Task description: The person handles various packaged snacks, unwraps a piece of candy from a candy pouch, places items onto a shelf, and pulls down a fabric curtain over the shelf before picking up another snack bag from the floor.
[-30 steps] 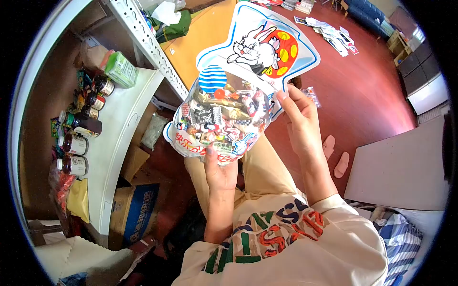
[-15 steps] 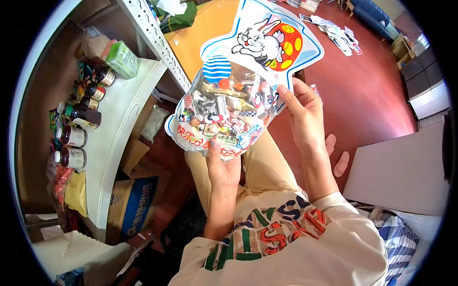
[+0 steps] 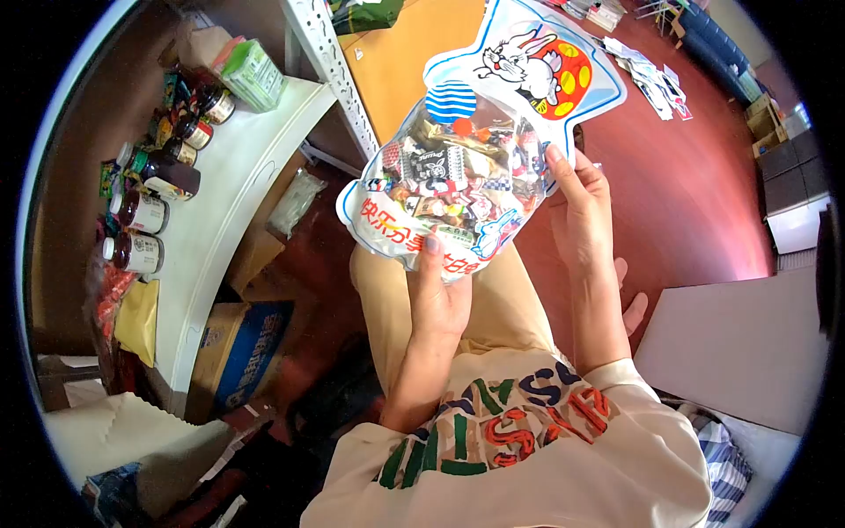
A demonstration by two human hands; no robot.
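A clear plastic bag of wrapped candies (image 3: 458, 167) is held up in front of me, tilted, with a white rabbit printed on its top flap and red characters along its bottom. At the lower edge, my left hand (image 3: 438, 295) grips it, thumb on the front and fingers hidden behind. My right hand (image 3: 581, 207) pinches the right side edge, just below the flap. Through the clear middle, several wrapped sweets show, one of them in a black wrapper.
On my left, a white shelf (image 3: 238, 185) bears several dark jars (image 3: 141, 253), a green-and-white package (image 3: 253, 75) and a yellow packet (image 3: 138, 321). Below it stands a blue-and-brown cardboard box (image 3: 251, 352). An orange tabletop (image 3: 414, 62) is ahead; papers (image 3: 651, 79) lie on the red floor.
Both hands and the candy bag have shifted right and slightly up in view. The grip looks the same. The view of the shelf and floor has also shifted.
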